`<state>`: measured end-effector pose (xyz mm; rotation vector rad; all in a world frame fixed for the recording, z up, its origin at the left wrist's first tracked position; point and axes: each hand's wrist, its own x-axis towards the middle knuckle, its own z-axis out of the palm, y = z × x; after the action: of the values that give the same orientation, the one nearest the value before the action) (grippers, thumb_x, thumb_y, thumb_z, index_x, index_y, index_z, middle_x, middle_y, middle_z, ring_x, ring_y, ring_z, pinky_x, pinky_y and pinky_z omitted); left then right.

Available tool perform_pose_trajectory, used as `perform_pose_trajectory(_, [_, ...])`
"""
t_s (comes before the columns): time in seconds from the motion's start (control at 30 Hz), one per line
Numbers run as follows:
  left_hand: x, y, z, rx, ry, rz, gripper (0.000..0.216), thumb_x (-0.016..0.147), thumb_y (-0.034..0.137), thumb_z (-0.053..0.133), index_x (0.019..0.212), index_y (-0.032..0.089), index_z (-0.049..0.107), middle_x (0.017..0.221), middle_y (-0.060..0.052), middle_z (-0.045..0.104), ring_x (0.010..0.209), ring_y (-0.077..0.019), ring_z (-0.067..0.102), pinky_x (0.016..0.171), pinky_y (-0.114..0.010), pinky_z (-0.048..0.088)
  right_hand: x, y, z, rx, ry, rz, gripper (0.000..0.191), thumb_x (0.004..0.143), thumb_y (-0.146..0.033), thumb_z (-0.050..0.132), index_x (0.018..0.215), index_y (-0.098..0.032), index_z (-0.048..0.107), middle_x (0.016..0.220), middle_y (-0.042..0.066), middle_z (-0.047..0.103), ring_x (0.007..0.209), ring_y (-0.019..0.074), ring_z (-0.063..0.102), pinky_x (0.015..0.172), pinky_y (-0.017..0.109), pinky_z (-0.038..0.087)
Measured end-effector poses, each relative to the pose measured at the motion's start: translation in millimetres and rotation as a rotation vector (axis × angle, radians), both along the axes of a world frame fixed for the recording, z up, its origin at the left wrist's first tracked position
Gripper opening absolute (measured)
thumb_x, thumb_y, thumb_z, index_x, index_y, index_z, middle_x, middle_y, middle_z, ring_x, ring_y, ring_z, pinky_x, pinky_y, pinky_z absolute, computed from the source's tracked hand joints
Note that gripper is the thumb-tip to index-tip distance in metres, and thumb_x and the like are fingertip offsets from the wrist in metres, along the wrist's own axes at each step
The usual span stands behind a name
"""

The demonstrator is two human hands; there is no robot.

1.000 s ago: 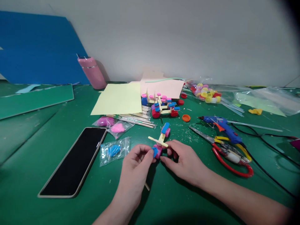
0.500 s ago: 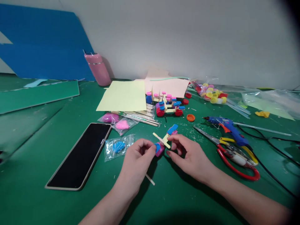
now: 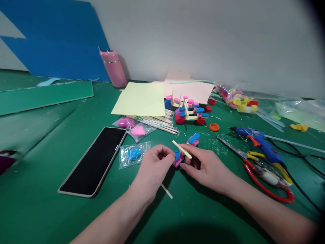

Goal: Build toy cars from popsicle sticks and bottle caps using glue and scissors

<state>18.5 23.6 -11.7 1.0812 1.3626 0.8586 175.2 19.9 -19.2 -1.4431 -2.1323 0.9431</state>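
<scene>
Along the back of one green table (image 3: 50, 145) leans a blue board (image 3: 68, 51) (one piece or two, I cannot tell), and lesser things follow: one yellow sheet (image 3: 141, 99), one phone (image 3: 93, 161), one pink tumbler (image 3: 114, 69), one pair of scissors (image 3: 236, 150) and one blue glue gun (image 3: 261, 142). Two bare hands meet at front centre around one small model (image 3: 181, 149) with a single pale crosspiece. The left hand (image 3: 156, 166) has thumb and forefinger pinched together on one blue piece (image 3: 177, 156) of it; the right hand (image 3: 208, 167) curls partly open against its other side, whether gripping I cannot tell. Three little clear bags hold purple (image 3: 127, 122), pink (image 3: 138, 130) and blue (image 3: 134, 155) lumps; one loose stick (image 3: 167, 190) shows beside the left wrist, and one orange ring (image 3: 214, 127) lies beyond the hands.
</scene>
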Motion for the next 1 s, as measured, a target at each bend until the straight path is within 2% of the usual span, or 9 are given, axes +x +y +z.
perform_pose_trajectory(0.2, [2.1, -1.4, -0.7, -0.014, 0.036, 0.014, 0.011, 0.068, 0.021, 0.053, 0.059, 0.016, 0.050, 0.055, 0.004, 0.050, 0.054, -0.0095, 0.040, 0.051, -0.022, 0.030, -2.5, 0.8, -3.7, -0.005, 0.048, 0.017, 0.037, 0.078, -0.020, 0.054, 0.114, -0.027, 0.048, 0.067, -0.006, 0.050, 0.053, 0.0098, 0.045, 0.051, 0.020, 0.036])
perform_pose_trajectory(1.0, [5.6, 0.5, 0.0, 0.005, 0.020, 0.048, 0.008, 0.065, 0.020, 0.053, 0.058, 0.016, 0.053, 0.054, 0.003, 0.053, 0.052, -0.0102, 0.045, 0.051, -0.023, 0.033, -4.8, -0.1, -9.1, 0.004, 0.078, 0.000, 0.031, 0.079, -0.022, 0.054, 0.110, -0.023, 0.050, 0.066, -0.005, 0.050, 0.049, 0.0086, 0.043, 0.047, 0.019, 0.036])
